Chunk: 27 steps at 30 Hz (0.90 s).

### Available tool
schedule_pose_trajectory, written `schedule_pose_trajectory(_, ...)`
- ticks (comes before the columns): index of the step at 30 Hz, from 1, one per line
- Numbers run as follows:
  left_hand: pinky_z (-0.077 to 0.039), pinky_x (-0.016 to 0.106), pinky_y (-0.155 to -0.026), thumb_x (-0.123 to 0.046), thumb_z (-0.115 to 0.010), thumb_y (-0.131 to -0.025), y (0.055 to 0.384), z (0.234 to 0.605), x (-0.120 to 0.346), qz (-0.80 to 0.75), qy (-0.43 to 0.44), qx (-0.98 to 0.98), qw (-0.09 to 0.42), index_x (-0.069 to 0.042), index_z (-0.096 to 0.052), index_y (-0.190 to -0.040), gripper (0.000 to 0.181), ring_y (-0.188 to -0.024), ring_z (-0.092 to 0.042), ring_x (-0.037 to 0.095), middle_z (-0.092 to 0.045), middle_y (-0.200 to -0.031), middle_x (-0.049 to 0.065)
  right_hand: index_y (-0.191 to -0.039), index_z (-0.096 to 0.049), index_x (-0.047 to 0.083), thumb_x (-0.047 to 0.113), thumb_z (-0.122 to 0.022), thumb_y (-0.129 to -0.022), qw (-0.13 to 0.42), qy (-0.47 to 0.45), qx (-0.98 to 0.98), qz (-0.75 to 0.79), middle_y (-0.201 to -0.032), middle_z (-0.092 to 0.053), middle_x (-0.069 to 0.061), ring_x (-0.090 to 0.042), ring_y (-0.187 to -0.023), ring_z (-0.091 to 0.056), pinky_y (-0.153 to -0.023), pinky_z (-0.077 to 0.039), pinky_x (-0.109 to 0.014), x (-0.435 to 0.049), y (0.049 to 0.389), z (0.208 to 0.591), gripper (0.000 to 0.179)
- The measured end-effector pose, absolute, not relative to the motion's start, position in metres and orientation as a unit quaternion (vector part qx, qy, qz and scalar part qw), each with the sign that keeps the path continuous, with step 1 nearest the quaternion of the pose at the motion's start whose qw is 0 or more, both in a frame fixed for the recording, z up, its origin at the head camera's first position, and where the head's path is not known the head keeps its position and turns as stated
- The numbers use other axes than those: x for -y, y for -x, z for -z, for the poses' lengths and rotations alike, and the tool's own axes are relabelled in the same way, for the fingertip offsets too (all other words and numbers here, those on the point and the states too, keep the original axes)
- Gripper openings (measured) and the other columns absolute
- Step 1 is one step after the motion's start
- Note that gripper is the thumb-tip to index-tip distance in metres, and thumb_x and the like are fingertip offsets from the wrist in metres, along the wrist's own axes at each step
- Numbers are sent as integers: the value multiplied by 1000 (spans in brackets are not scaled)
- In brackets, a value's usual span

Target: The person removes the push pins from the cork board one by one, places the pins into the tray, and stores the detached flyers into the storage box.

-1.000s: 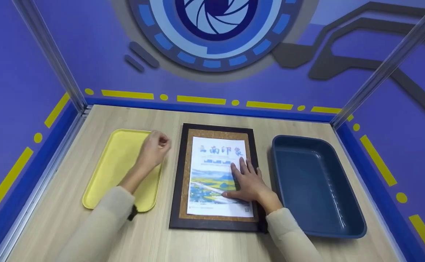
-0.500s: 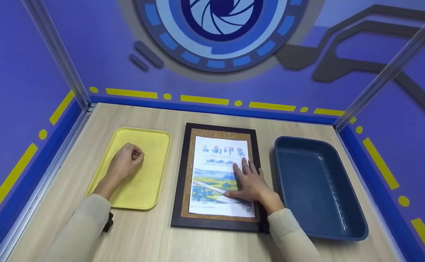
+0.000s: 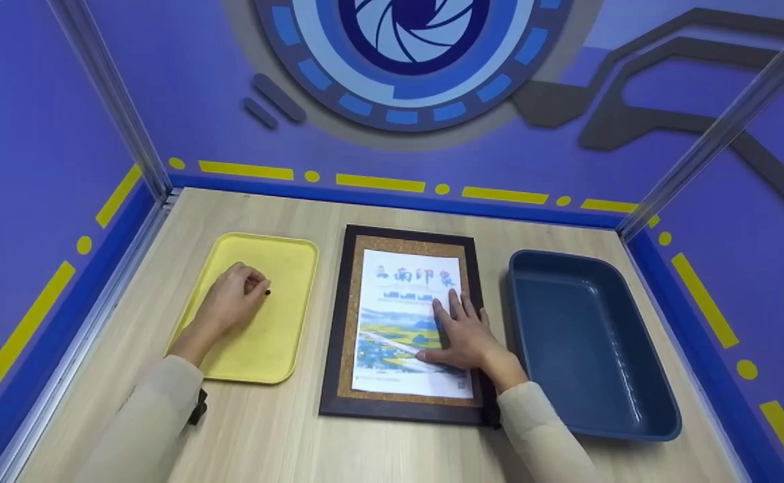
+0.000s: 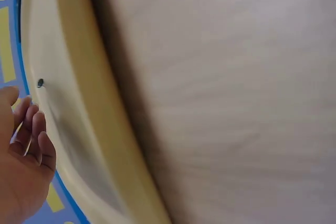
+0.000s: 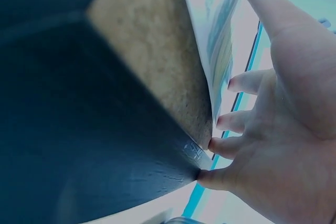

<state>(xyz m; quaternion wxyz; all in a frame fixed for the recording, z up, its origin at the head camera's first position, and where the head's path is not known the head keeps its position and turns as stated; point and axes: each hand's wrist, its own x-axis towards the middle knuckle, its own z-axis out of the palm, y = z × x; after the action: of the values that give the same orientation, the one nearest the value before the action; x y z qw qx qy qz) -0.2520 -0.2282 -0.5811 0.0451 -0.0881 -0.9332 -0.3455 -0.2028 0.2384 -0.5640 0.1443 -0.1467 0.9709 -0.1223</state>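
Note:
My left hand (image 3: 231,298) is over the yellow tray (image 3: 284,335), its fingers loosely curled. A small dark object (image 3: 268,292) shows right by its fingertips. In the left wrist view this small dark object (image 4: 40,83) lies on the tray just beyond the thumb and forefinger, with a gap between. My right hand (image 3: 466,335) rests with spread fingers on a printed landscape poster (image 3: 392,322), which lies on a dark-framed corkboard (image 3: 402,410). In the right wrist view, fingertips of the right hand (image 5: 283,124) touch the sheet, the cork and the frame edge.
To the right of the corkboard stands a deep dark blue bin (image 3: 580,349), close to the right forearm. Blue printed panels (image 3: 338,147) with metal corner posts enclose the wooden table (image 3: 284,429) at the back and sides.
My left hand has moved left from the tray's right edge to its middle, and the small dark object has come into sight by its fingertips. My right hand stays on the poster.

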Motion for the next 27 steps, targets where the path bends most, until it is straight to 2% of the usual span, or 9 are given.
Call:
schedule_pose_trajectory(9,-54,48,-98,-26,-66,-106,248,546,148,380,107,915,81,-1,-69,-124,31,-112,-64,31,-62,-119,13,-169,-27,15,77,-73,-84,146,141,-972,117,-176,-7,-22,-46,-161,-1,-123,-9,-73,-239,204,561,115)
schedule_pose_trajectory(15,-52,46,-104,-30,-68,-104,237,531,80,424,84,900,47,3,-60,-138,48,-121,-60,31,-59,-130,16,-170,-25,18,77,-75,-81,142,138,-970,143,-176,-6,-19,-43,-162,-4,-123,-10,-72,-241,206,561,118)
schedule_pose_trajectory(19,-53,50,-101,-30,-69,-102,232,531,50,446,69,892,9,9,-55,-141,57,-120,-60,37,-56,-133,23,-169,-28,13,69,-80,-83,108,141,-966,187,-175,-8,-23,-47,-159,-15,-122,-20,-71,-245,208,558,115)
schedule_pose_trajectory(23,-50,56,-106,-32,-70,-100,235,534,35,430,47,901,-34,14,-46,-149,71,-127,-57,45,-50,-140,31,-164,-36,4,48,-85,-89,44,116,-963,240,-168,-26,-29,-50,-150,-35,-117,-35,-66,-249,210,556,100)
schedule_pose_trajectory(27,-47,57,-109,-32,-72,-99,236,537,27,416,25,907,-63,15,-44,-151,75,-131,-54,48,-48,-143,34,-147,-53,-6,30,-82,-94,3,35,-944,328,-138,-58,-29,-42,-124,-60,-101,-51,-56,-251,212,551,70)
